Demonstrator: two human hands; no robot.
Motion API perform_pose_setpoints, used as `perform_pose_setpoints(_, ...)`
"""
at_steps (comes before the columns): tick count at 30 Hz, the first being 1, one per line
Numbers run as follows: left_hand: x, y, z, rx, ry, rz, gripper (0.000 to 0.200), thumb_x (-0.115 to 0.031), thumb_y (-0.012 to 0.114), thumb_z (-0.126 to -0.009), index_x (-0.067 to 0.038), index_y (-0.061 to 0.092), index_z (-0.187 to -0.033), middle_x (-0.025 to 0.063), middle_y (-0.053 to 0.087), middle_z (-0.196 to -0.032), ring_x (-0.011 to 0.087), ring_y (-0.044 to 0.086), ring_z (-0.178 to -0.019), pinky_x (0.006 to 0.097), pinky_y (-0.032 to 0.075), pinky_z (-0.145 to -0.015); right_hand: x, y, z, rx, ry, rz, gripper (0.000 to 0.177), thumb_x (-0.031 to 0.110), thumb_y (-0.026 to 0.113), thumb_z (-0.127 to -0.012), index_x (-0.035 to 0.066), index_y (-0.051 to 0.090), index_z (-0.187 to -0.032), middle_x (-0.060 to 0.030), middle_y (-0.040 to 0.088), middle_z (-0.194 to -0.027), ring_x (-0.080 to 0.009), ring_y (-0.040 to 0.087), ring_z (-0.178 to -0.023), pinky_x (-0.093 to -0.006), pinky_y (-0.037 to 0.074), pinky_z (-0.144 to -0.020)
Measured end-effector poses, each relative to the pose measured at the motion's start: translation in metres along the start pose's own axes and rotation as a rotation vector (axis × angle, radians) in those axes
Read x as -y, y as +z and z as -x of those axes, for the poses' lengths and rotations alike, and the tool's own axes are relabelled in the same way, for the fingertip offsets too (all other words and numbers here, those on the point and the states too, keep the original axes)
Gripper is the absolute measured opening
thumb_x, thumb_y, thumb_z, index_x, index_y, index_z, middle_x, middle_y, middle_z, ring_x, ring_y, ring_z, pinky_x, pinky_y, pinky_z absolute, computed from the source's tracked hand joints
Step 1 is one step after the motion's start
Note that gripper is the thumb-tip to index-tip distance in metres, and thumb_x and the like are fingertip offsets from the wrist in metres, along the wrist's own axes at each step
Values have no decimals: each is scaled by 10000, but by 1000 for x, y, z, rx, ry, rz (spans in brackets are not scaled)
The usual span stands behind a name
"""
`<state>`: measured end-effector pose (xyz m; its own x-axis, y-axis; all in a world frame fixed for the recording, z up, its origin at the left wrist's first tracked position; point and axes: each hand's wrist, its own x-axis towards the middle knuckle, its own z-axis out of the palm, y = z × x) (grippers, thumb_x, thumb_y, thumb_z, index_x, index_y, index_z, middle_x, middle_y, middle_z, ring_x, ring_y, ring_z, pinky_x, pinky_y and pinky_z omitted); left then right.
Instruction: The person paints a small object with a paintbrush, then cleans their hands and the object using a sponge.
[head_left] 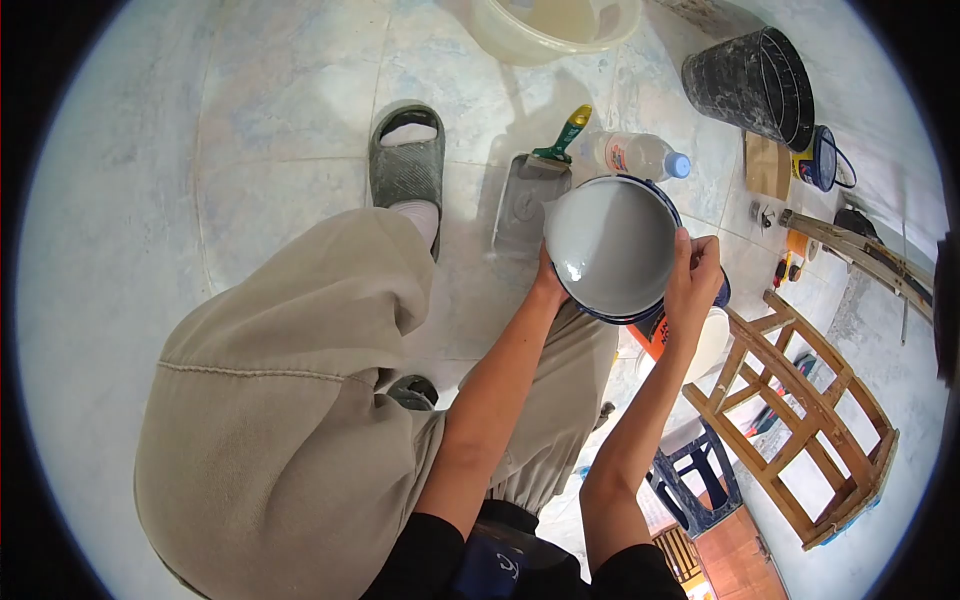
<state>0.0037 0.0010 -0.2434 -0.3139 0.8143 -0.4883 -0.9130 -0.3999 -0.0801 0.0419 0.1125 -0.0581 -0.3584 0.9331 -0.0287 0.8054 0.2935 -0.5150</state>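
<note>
A paint bucket [612, 250] with light grey paint inside is held between my two hands, tilted so its open top faces me. My right hand [692, 272] grips its right rim, with the fingers curled at the edge. On the other side my left hand [548, 276] supports the bucket; most of its fingers are hidden behind it. Just beyond lies a clear shallow tray [520, 215], with a green-handled paintbrush [568, 140] resting on its far edge. A plastic bottle with a blue cap [636, 155] lies on its side behind the bucket.
A pale basin [560, 40] stands ahead, and a dirty black bucket [750, 88] is at the far right. Wooden frame furniture [800, 410] and a wooden plank [860, 255] are on the right. A dark blue stool [695, 475] sits near my right elbow.
</note>
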Motion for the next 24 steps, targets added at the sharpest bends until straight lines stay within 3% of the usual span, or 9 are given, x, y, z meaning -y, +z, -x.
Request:
perform_pose_setpoints(5,3,-12,-2,-81,-67,28,526,-414,470,-1033,-54,529,-1412,130,631,-1320,267,647,-1161,435,567,-963,-1,-3,3,17,28,-1,382,272,650,-1005,1,481,-797,-82,499,-650,-175,425,-603,-344,383,-573)
perform_pose_setpoints(8,5,-18,-6,-116,-113,67,519,-409,469,-1033,-55,536,-1407,125,635,-1318,267,647,-1158,441,562,-970,-4,-1,3,-15,-2,-9,398,293,634,-1017,9,482,-783,-25,430,-618,-102,353,-597,-300,318,-529)
perform_pose_setpoints(13,6,-15,-2,-118,-63,16,534,-423,487,-1012,-36,554,-1374,128,650,-1284,264,666,-1120,437,577,-930,3,-1,2,-2,-13,-5,396,289,632,-1018,12,472,-786,-31,431,-621,-111,359,-601,-302,327,-538)
perform_pose_setpoints(20,-1,2,4,-117,-66,12,561,-435,493,-1010,-44,528,-1411,140,617,-1351,277,638,-1188,449,554,-982,17,0,0,9,-28,10,395,285,635,-1017,13,466,-785,-40,440,-616,-117,363,-593,-312,329,-534)
perform_pose_setpoints(24,1,-3,2,-101,-80,5,555,-423,497,-1009,-42,526,-1412,142,614,-1355,280,634,-1193,457,552,-984,20,-3,0,32,9,35,383,264,660,-999,15,458,-790,-76,474,-634,-179,414,-583,-338,368,-560)
